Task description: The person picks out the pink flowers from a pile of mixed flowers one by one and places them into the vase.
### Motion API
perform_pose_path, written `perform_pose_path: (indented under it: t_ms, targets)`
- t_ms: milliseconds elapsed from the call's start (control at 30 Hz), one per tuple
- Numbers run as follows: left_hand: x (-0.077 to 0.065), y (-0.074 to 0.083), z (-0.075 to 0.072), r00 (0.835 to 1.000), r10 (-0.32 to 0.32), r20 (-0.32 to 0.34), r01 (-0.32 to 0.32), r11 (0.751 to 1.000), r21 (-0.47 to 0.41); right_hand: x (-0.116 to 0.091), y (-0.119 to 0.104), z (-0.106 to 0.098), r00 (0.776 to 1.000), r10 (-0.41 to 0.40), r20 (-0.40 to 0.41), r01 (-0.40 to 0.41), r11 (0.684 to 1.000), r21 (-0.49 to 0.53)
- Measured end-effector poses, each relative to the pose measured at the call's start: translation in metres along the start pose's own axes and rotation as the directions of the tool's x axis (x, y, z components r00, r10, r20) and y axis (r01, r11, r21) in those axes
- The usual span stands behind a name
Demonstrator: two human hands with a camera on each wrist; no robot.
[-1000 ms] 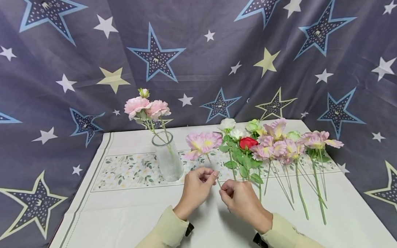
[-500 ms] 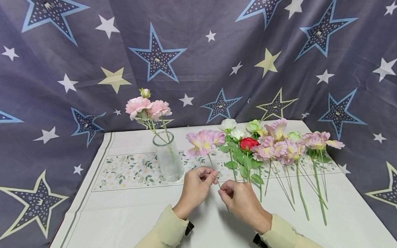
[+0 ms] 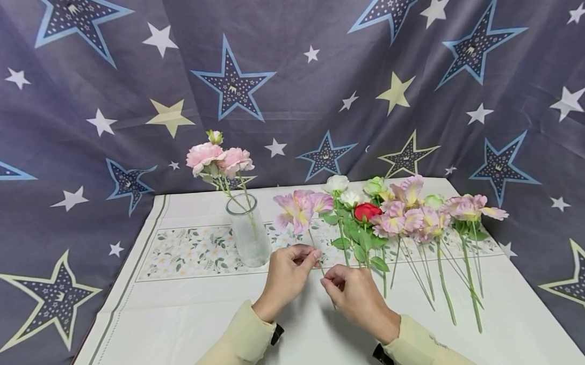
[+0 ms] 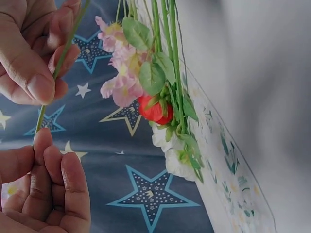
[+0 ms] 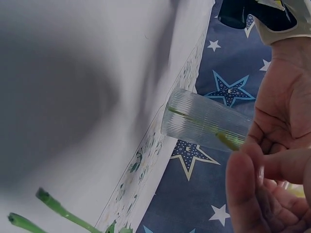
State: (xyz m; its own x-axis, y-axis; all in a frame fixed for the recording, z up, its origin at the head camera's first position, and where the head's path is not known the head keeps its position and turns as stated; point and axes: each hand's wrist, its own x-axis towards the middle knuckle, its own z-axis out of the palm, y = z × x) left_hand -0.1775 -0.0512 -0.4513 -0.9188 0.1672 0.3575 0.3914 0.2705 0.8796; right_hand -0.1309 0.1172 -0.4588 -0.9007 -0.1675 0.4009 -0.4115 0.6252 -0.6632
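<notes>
Two pink flowers point(image 3: 236, 162) and a bud point(image 3: 215, 137) stand in the ribbed glass vase point(image 3: 248, 240). In front and to the right of the vase, the left hand point(image 3: 287, 276) pinches the stem point(image 3: 311, 237) of a pink-and-yellow flower point(image 3: 297, 209), its bloom right of the vase. Farther right of the vase, the right hand point(image 3: 358, 295) pinches that stem lower down. Beyond, rightward from the vase, lie white flowers point(image 3: 336, 183), a red flower point(image 3: 367, 211) and more pink-and-yellow blooms point(image 3: 430, 220).

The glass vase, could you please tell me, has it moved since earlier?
No; in the head view, the glass vase stands on the same part of the flowered strip, shifted neither way.
</notes>
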Motion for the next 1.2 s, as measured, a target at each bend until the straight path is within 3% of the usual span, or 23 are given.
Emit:
perform_pose_path:
  t_ms: [267, 433, 1000, 1200]
  targets:
    - [0.002, 0.005, -0.009, 0.999, 0.005, -0.047, -0.003, 1.0, 0.026, 0.001, 0.003, -0.004, 0.996, -0.071, -0.05, 0.07, 0.997, -0.011]
    - [0.005, 0.007, -0.016, 0.993, 0.084, -0.086, -0.079, 0.995, 0.064, 0.002, 0.006, -0.008, 0.996, -0.043, -0.075, 0.042, 0.999, -0.016]
    - [0.015, 0.017, -0.041, 0.941, 0.292, -0.171, -0.265, 0.95, 0.166, 0.007, 0.021, -0.021, 0.993, -0.003, -0.117, -0.006, 0.997, -0.078]
    - [0.018, 0.021, -0.051, 0.925, 0.332, -0.186, -0.295, 0.934, 0.202, 0.008, 0.026, -0.027, 0.991, -0.019, -0.133, 0.002, 0.993, -0.122]
